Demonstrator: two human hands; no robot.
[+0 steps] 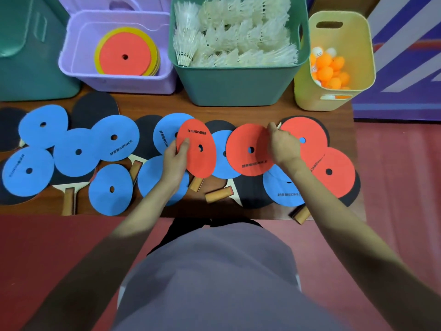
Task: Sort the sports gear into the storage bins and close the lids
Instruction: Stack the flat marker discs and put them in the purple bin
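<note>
While left hand grips a tilted red disc by its left edge mid-table, right hand pinches the far edge of a flat red disc just right of it, purple bin far left holding stacked discs.

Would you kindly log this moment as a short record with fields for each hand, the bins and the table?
left hand: grips a tilted red disc
right hand: pinches the edge of another red disc
purple bin: red and yellow discs
green bin: shuttlecocks
yellow bin: orange and white balls
table: blue discs, paddles
</note>
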